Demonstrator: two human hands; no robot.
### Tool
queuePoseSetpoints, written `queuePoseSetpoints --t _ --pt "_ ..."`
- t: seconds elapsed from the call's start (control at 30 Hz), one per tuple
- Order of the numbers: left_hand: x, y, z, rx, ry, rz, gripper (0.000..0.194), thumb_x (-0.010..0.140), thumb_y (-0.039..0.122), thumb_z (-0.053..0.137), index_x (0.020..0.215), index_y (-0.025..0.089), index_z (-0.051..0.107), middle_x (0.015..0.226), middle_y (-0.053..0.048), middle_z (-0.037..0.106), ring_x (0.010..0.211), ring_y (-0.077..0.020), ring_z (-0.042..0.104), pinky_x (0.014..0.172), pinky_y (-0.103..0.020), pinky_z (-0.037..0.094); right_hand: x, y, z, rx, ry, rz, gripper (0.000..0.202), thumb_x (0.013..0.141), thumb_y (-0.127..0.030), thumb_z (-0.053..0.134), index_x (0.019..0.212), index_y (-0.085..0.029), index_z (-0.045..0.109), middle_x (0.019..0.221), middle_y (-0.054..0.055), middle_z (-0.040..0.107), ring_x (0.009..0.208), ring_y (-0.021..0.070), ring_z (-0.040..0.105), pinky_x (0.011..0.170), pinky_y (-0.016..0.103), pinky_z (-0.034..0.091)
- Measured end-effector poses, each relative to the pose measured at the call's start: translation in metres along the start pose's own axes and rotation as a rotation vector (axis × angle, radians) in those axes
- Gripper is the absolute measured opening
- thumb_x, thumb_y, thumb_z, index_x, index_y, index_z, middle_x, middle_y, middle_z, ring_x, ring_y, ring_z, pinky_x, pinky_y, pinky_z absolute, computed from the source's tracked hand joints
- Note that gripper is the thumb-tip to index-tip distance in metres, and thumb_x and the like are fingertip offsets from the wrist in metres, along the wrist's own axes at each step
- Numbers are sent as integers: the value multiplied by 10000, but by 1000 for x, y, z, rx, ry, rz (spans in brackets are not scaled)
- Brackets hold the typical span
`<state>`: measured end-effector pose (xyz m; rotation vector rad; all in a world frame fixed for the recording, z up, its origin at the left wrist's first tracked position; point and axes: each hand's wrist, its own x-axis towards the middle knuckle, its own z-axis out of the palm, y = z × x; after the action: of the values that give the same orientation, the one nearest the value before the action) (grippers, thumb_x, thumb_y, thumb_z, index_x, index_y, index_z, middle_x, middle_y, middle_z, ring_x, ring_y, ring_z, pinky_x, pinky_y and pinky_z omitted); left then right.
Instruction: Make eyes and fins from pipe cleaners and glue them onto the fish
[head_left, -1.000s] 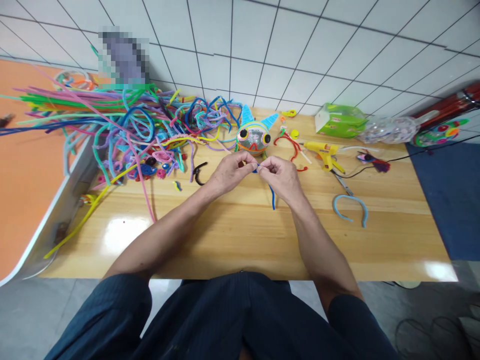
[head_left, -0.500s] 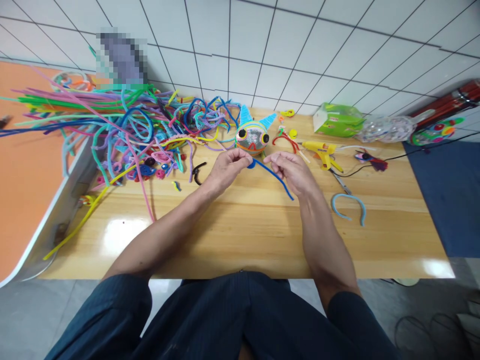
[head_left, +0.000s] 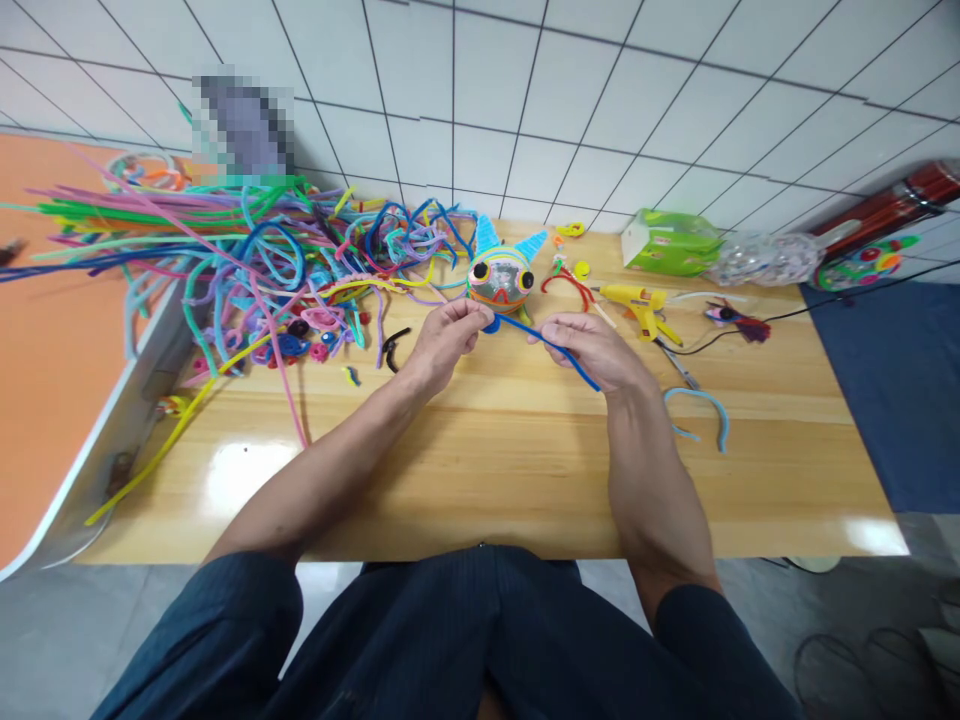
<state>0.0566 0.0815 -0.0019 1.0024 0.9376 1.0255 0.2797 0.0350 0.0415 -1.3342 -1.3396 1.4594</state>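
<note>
A blue pipe cleaner [head_left: 577, 368] runs between my hands, with a small coiled blue end by my left fingertips. My left hand [head_left: 448, 340] pinches that coiled end. My right hand [head_left: 592, 348] is closed on the straight length, whose free tip slants down past the palm. Just beyond my fingers sits a round decorated figure [head_left: 501, 280] with a silvery front, black-and-yellow eyes and light blue pointed ears. A bent black pipe cleaner [head_left: 390, 350] lies left of my left hand.
A big tangle of coloured pipe cleaners [head_left: 285, 250] covers the left back. To the right lie a yellow glue gun [head_left: 634, 303], scissors [head_left: 679, 365] and a curved light blue pipe cleaner [head_left: 720, 410]. A green packet [head_left: 670, 242] stands against the tiled wall.
My right hand has closed on the straight part of the blue pipe cleaner, which now stretches straighter between my hands. My left hand keeps its pinch on the coiled end.
</note>
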Motion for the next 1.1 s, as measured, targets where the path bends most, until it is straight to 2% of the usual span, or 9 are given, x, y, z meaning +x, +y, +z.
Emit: queuePoseSetpoints --t 0.13,0.27,0.5,0.63,0.8,0.93,1.1 --pt "2 -3 0 -22 20 -9 173 724 344 793 726 203 693 698 3 647 514 -81 358 487 -261 232 1 2 2 12 -24 -8 416 814 -608 823 805 -197 758 611 -41 497 576 114 407 554 291 308" --pt "-1 -3 1 1 8 -13 133 778 294 769 734 201 684 668 11 614 521 -91 359 507 -272 249 4 7 5 -17 -39 -3 367 835 -562 808 833 -197 771 611 -43 495 576 115 402 555 291 305" --pt "-8 -3 5 49 50 -12 156 821 292 774 724 201 693 620 24 536 537 -96 327 517 -276 236 11 21 14 -156 -2 -43 268 794 -483 815 790 -215 804 721 -15 670 671 132 505 652 297 377" --pt "-9 -5 7 9 86 -4 163 806 330 789 747 208 698 631 29 539 534 -92 309 501 -268 235 11 21 26 -221 -6 -50 263 818 -476 768 759 -221 796 667 -35 603 664 133 455 643 299 334" --pt "-13 -7 12 -45 117 -5 159 829 315 772 762 205 678 597 57 478 513 -85 296 498 -267 256 14 26 43 -247 -21 -46 311 829 -493 731 686 -217 734 631 -41 533 657 134 433 645 306 310" --pt "-17 -7 16 -114 129 -78 214 828 300 801 756 196 629 569 84 420 479 -60 271 477 -241 242 19 36 50 -233 -18 -68 307 815 -490 710 687 -212 720 663 -32 554 681 141 455 650 302 317" --pt "-18 -2 18 -208 150 -183 239 799 244 802 720 183 584 568 92 401 446 -36 268 446 -214 196 21 39 49 -222 -43 -30 353 811 -525 710 662 -209 661 626 -49 469 650 130 401 630 306 273"
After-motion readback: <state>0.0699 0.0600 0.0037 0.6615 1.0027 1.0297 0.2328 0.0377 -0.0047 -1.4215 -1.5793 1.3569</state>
